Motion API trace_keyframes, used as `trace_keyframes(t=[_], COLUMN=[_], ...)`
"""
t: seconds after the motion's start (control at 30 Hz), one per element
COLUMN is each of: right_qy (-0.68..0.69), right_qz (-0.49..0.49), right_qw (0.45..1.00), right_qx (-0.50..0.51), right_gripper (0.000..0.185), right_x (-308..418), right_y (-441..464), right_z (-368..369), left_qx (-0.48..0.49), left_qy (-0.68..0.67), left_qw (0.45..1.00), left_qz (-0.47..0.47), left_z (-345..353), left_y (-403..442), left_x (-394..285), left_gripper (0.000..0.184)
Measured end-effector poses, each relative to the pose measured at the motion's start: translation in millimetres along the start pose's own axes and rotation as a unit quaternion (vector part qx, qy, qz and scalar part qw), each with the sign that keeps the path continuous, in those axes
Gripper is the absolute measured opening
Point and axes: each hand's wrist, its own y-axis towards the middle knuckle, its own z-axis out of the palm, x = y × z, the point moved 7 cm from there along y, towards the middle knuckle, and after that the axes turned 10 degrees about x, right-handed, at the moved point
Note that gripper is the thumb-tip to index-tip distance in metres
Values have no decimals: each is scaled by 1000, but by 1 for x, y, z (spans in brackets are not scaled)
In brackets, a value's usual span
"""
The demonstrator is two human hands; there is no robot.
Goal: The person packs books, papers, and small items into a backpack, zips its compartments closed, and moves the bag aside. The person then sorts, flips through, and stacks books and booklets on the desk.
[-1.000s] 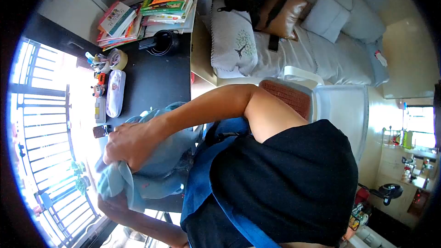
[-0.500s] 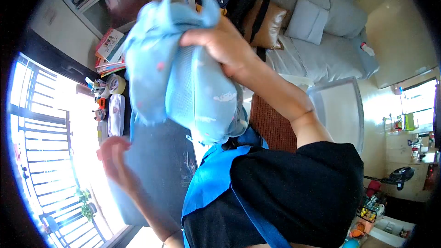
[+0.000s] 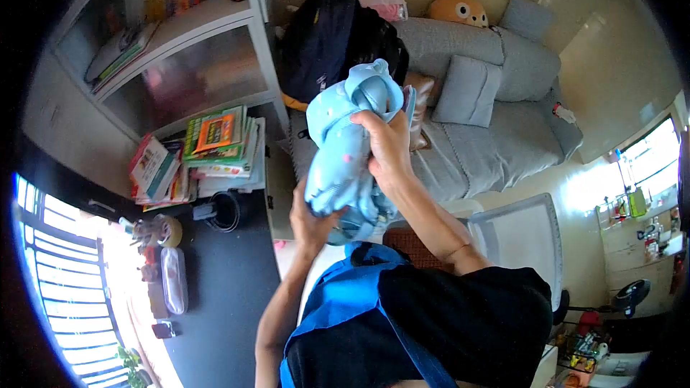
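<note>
A light blue backpack (image 3: 334, 165) with small pink spots hangs in front of my chest, its fabric bunched and folded. My right hand (image 3: 388, 147) grips its upper part beside the looped strap at the top, thumb lying across the fabric. Lower down, my left hand (image 3: 310, 221) is wrapped round the bottom left side of the backpack. Some of its fingers are hidden under the cloth. I wear a blue apron (image 3: 341, 294) over a black shirt.
On the left, a black desk (image 3: 219, 294) carries a stack of books (image 3: 223, 144), a coiled black cable (image 3: 224, 212) and a clear pencil case (image 3: 173, 280). Behind are a dark backpack (image 3: 320, 43) and a grey sofa (image 3: 481, 151). A white-framed chair (image 3: 521, 237) stands at right.
My left hand has come from over the desk onto the backpack's lower side. The backpack has moved right and away from the window, and looks more bunched. My right hand still holds its top.
</note>
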Motion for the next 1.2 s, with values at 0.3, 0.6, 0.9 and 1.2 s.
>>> trace_keyframes(t=[0.3,0.6,0.9,1.2], right_qy=[-47,-194,-622,-725], right_qz=[-63,119,-362,-169], right_qw=[995,929,643,612], right_qx=[59,291,262,267], right_gripper=[21,32,51,47], right_x=[-101,-170,-132,-180], right_y=[164,245,239,297], right_z=[-8,-31,2,-17], left_qx=[-22,-54,111,97], left_qy=[-121,42,208,118], left_qw=[992,989,960,967], left_qz=[-29,-134,-152,-206], left_z=[-44,-3,49,34], left_y=[172,166,112,57], left_x=[134,225,208,219], left_gripper=[55,71,63,48])
